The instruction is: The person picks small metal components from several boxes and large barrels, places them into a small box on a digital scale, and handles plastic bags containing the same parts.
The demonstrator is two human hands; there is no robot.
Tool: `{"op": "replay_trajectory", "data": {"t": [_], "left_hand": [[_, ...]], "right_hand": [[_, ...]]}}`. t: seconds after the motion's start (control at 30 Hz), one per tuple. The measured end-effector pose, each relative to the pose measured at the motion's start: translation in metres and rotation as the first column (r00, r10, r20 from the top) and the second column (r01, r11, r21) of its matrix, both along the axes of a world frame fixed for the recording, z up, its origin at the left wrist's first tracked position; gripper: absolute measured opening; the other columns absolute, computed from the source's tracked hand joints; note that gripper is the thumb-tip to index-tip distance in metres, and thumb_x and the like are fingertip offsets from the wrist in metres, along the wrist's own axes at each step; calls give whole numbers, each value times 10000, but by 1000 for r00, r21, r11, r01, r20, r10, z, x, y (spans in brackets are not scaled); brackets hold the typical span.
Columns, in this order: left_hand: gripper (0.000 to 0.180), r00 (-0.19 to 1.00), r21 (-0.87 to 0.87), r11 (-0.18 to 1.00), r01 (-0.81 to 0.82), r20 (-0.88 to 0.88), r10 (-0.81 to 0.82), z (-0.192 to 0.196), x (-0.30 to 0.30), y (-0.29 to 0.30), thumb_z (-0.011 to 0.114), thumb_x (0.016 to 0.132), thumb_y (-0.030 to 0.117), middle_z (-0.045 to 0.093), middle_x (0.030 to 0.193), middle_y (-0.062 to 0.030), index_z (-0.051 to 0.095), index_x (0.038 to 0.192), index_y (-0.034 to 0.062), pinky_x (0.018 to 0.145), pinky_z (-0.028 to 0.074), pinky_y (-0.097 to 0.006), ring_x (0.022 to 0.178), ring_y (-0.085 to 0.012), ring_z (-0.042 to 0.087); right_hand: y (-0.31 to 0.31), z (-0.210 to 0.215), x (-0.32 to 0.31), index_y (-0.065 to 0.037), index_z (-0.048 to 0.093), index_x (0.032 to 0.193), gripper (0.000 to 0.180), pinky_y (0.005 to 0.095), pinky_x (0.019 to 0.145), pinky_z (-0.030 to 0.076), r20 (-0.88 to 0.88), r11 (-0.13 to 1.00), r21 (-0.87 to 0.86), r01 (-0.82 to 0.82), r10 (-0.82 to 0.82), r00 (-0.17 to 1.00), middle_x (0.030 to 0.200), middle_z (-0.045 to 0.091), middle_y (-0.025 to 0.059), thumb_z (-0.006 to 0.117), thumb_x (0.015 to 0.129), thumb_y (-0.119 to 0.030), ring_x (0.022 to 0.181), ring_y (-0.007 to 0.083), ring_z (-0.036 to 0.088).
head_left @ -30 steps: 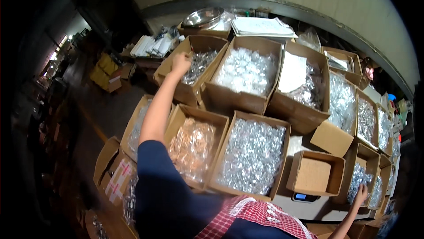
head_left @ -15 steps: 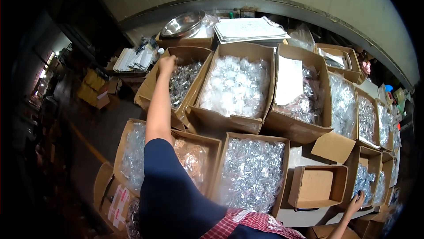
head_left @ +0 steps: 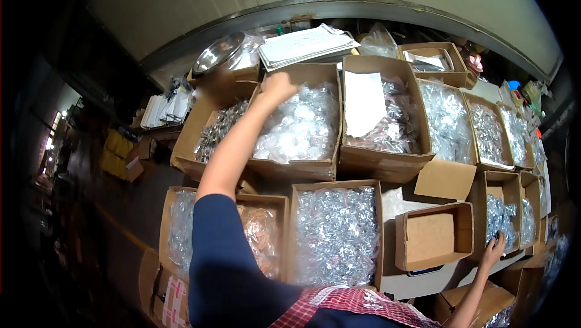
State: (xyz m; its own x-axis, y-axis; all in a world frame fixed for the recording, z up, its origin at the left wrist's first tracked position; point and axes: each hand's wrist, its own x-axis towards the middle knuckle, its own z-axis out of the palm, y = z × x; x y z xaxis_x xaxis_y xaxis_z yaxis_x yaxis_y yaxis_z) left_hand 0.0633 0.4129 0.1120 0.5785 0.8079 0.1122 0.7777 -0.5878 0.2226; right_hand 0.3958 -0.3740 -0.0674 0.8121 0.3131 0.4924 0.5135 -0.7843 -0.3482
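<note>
While curling the left hand (head_left: 279, 89) over bagged metal pieces (head_left: 296, 128) in a cardboard carton (head_left: 293, 170), cannot tell if pinching; likewise with the right hand (head_left: 495, 247) at bluish metal parts (head_left: 501, 216) in a narrower box (head_left: 507, 181).

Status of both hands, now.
Left hand: fingers curled, near the clear bags; whether it holds anything cannot be told.
Right hand: at the bluish metal parts; grip too small to tell.
</note>
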Motion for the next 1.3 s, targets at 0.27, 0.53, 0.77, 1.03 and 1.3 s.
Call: {"op": "replay_trajectory", "data": {"t": [0.27,0.53,0.77,1.03,1.3], "left_hand": [[290,968,-50,999,-19,249,31,-31,-6,38,630,855,340,680,786,-133,705,865,60,711,488,-354,750,-232,650],[339,797,-613,622,486,603,-28,49,71,-88,653,840,344,667,861,-50,701,940,24,675,432,-294,776,-113,568],[277,649,-88,825,559,-572,-501,-3,170,-196,725,700,247,690,818,-146,706,866,26,627,521,-391,699,-278,665],[276,816,-211,861,462,-280,-506,11,162,-169,709,680,270,673,748,-194,711,760,5,681,513,-403,729,-333,666],[218,900,-296,873,387,-83,-428,-4,156,-177,635,691,188,679,745,-151,714,777,3,661,523,-367,657,-269,657]], "right_hand": [[18,12,-15,54,561,1128,283,388,951,407,27,997,30,-77,77,997,1169,561,190,486,888,-76,1079,354,535],[17,7,-16,2,588,1135,314,391,961,408,43,996,41,77,-79,996,1189,583,148,516,839,-73,1102,334,538],[26,23,-27,-8,596,1123,277,377,965,407,31,997,68,38,-40,999,1186,588,146,541,863,-85,1107,321,545],[33,30,-31,-35,641,1042,272,379,903,438,50,979,174,104,-114,992,1103,633,109,551,787,-66,1026,304,582],[38,38,-32,-50,651,992,239,386,895,444,108,984,174,36,-55,993,1067,643,93,555,776,-85,1015,296,583]]}}
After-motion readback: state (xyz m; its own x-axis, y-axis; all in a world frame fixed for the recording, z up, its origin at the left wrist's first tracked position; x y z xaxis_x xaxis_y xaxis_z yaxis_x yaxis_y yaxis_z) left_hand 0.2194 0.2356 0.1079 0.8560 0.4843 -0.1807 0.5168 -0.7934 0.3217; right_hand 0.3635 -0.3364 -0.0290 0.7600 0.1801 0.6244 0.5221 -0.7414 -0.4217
